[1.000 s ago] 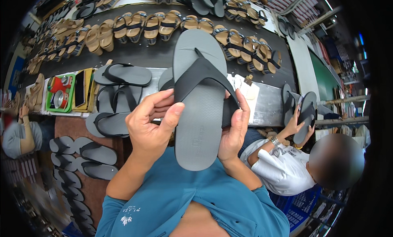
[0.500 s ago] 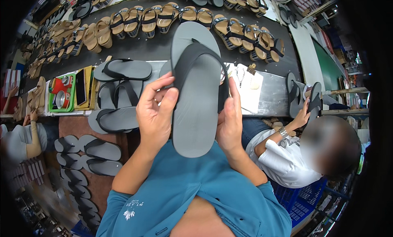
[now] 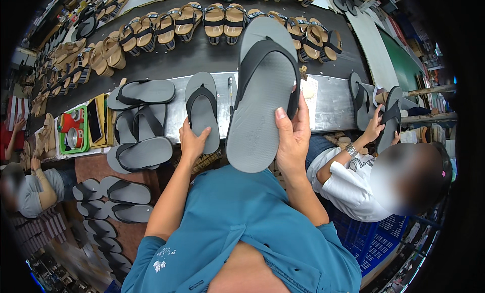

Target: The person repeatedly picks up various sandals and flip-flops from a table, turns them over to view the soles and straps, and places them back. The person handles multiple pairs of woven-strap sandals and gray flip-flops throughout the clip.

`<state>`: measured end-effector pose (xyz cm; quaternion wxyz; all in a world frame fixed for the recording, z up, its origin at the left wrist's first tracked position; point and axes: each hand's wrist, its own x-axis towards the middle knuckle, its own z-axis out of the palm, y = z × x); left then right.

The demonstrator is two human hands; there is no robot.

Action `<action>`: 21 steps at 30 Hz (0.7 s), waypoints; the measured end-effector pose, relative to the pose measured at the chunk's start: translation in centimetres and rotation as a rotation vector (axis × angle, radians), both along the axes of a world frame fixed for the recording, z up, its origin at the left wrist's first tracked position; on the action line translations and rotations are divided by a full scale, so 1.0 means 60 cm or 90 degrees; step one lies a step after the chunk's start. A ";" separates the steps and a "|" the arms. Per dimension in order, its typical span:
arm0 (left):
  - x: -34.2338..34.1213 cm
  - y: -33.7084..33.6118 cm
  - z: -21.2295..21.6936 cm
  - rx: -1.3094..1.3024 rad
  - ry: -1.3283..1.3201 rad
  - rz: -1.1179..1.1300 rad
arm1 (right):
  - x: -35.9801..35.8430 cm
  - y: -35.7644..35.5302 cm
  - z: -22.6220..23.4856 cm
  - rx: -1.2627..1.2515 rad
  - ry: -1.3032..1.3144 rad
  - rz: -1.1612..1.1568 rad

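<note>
Your right hand [image 3: 294, 141] was clamped on the large grey flip-flop [image 3: 262, 91], thumb on the sole face near the heel, fingers wrapped behind its right edge. You held it up with the toe end pointing away from you, black strap facing you, clear of the worktop [image 3: 328, 103].

Your left hand [image 3: 192, 141] was pinching the heel end of a smaller grey flip-flop [image 3: 202, 111], which lay flat on the metal worktop just left of the raised one. The thumb sat on top at the heel edge; I could not tell where the fingers were underneath.

Judged step: one sandal up for a look in the right grip, its neighbour being taken up or set down by the left. The next move would seem to call for a firmer hold under the smaller sandal's heel before it can come off the surface, or a clean letting go.

Left of the left grip lay a pile of grey flip-flops [image 3: 139, 121], with a green tray [image 3: 70, 136] beyond them. Past both grips, a dark belt [image 3: 202, 55] carried rows of tan sandals [image 3: 212, 20].

Right of the right grip, a seated person in a white shirt [image 3: 348, 187] handled another pair of flip-flops [image 3: 389, 116]. More grey flip-flops [image 3: 111, 202] lay low to your left.
</note>
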<state>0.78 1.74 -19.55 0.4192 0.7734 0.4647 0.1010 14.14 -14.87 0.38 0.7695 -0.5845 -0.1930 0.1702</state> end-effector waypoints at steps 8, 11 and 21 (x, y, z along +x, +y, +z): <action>0.035 0.022 0.079 -0.476 -0.334 0.145 | 0.036 -0.019 -0.013 -0.021 0.017 -0.028; 0.027 0.015 0.181 -0.573 -0.493 0.104 | 0.042 -0.020 -0.014 -0.043 -0.017 -0.038; 0.026 -0.050 0.270 -0.491 -0.653 0.011 | -0.005 -0.022 -0.059 0.094 0.263 0.174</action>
